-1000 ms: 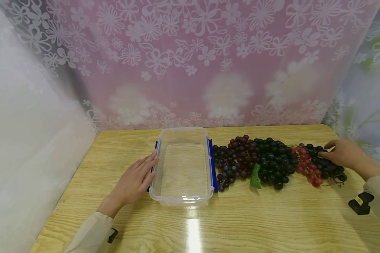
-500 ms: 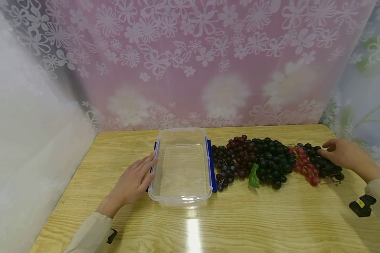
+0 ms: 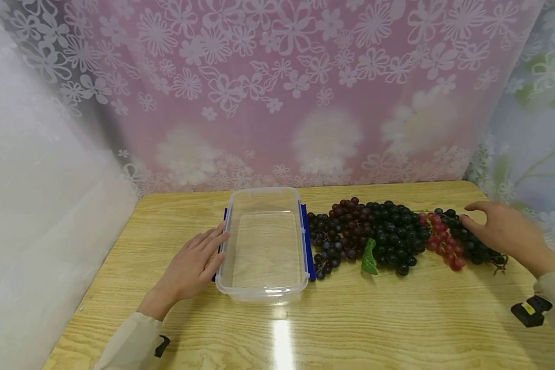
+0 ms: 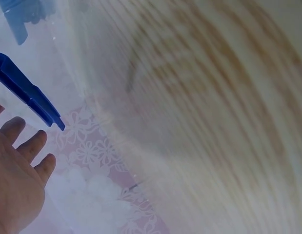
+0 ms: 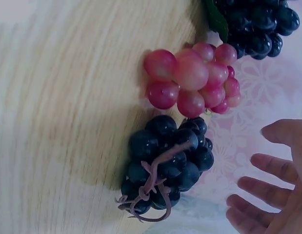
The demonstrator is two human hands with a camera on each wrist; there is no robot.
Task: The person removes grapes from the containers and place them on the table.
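My left hand (image 3: 189, 267) lies with extended fingers against the left side of a clear plastic storage box (image 3: 265, 293) that has blue latches (image 3: 309, 244). That hand and a blue latch (image 4: 29, 92) also appear in the left wrist view. At the far right, my right hand (image 3: 511, 234) hovers over a bunch of black grapes (image 3: 474, 246), thumb and fingers spread. The right wrist view shows a gap between the fingers and these grapes (image 5: 165, 165), whose twisted brown stem (image 5: 153, 175) faces the camera. Red grapes (image 3: 446, 244) lie directly left of this bunch.
Between the box and the red grapes sit a purple bunch (image 3: 324, 226), a dark red bunch (image 3: 349, 226) and a large black bunch (image 3: 398, 234) with a green leaf (image 3: 369, 259). A pink floral curtain (image 3: 268, 128) hangs behind the wooden table (image 3: 351, 329).
My right hand has spread its thumb and fingers wider above the black grapes at the far right. The head view has shifted slightly. My left hand stays against the box.
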